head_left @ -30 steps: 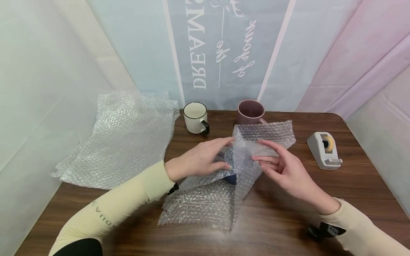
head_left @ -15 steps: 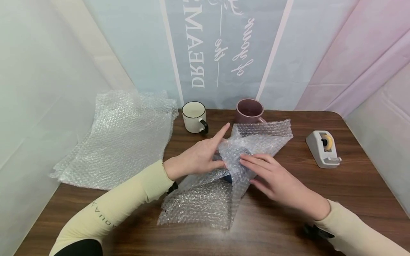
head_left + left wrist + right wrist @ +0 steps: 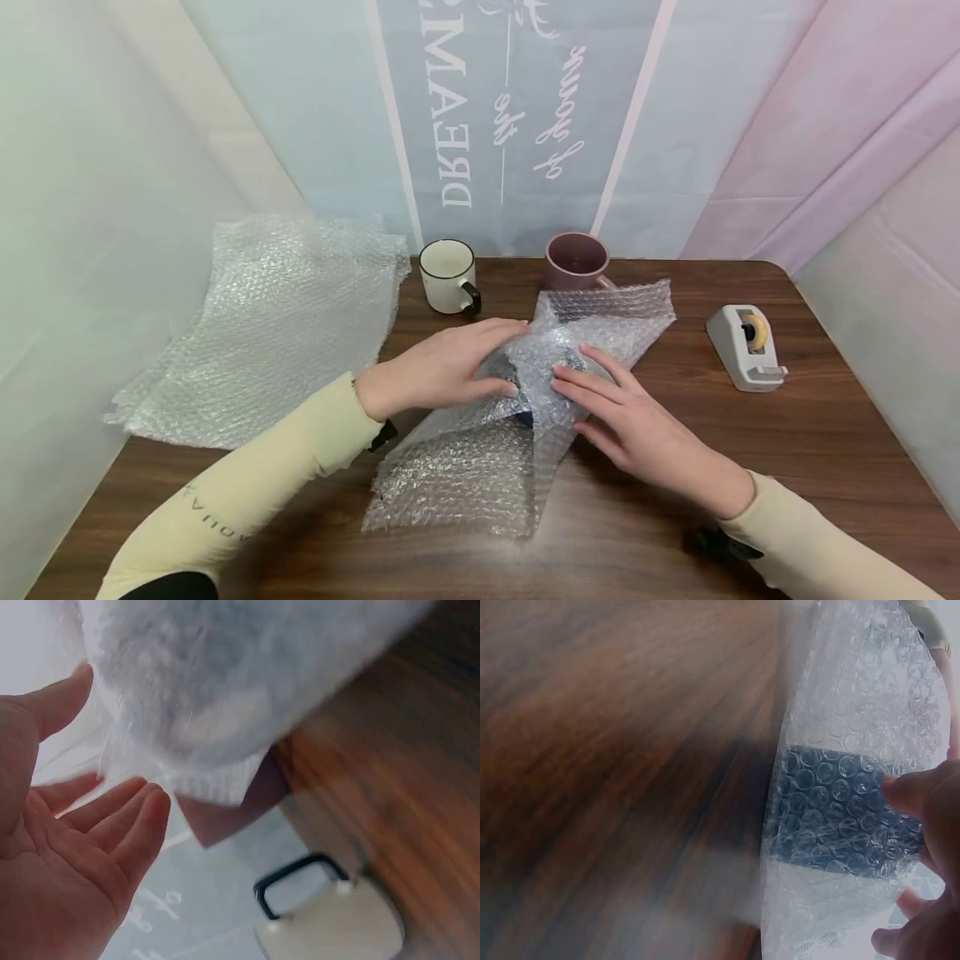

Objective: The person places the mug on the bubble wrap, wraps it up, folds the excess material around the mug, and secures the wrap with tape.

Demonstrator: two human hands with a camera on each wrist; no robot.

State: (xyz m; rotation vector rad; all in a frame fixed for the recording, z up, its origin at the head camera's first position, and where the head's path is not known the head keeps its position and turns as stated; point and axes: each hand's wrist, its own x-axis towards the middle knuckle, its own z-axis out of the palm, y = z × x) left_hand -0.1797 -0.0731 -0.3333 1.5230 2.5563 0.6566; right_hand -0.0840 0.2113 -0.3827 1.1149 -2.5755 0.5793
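Observation:
A dark blue object [image 3: 526,419] stands in the middle of the table, mostly covered by a sheet of bubble wrap [image 3: 457,487]. Its blue side shows through the bubbles in the right wrist view, but its kind is hidden. My left hand [image 3: 438,367] is at the left side of the bundle, fingers extended and thumb apart. In the left wrist view, that hand [image 3: 67,832] has its thumb tip at the wrap's edge. From the right, my right hand [image 3: 637,429] rests extended fingers on the folded-over flap; its thumb is against the wrapped side in the right wrist view.
Behind the bundle stand a white mug [image 3: 444,287] with a black handle and a mauve mug [image 3: 573,271]. More bubble wrap [image 3: 277,333] lies flat at the left. A white tape dispenser [image 3: 738,350] sits at the right. Fabric curtains close off the back and sides.
The flap that stood upright on the right has folded leftward over the blue object. My right hand has moved left with it and now presses on top. My left hand stays beside the bundle.

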